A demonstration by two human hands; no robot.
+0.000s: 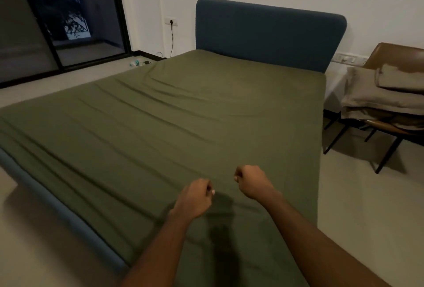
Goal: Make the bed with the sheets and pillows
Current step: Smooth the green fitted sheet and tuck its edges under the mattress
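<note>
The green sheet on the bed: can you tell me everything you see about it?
The sheet is plain olive-green, soft-looking cloth spread flat over the whole bed, reaching the blue headboard. Long shallow wrinkles run across it, most of them toward the left side and the near end. Its left edge drapes over the bed's side. The left hand and right hand are curled just above its near end, seemingly gripping no fabric.

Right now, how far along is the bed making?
Done: the green sheet covers the mattress up to the headboard, though it is wrinkled. In hand: nothing visible; the left hand and right hand are fisted above the sheet near the foot end. Left: smoothing, then bringing over the folded bedding stacked on the chair; no pillows are on the bed.
</note>
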